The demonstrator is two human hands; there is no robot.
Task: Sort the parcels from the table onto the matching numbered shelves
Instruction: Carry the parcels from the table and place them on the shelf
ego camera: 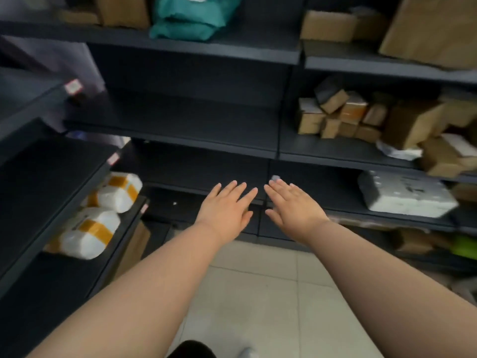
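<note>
My left hand (225,208) and my right hand (293,205) reach forward side by side, palms down, fingers straight, holding nothing. They hover in front of a low dark shelf (206,174) with nothing visible on it. White parcels with orange tape (103,213) lie on the left rack. A white padded parcel (405,193) lies on the low right shelf. Several small brown boxes (340,117) are stacked on the middle right shelf. A teal bag (191,16) sits on the top shelf. The table is out of view.
Dark metal racks meet in a corner, with small label tags (73,86) on the left rack's edges. Larger brown cartons (433,29) fill the upper right. A pale tiled floor (258,293) lies below my arms. The picture is motion-blurred.
</note>
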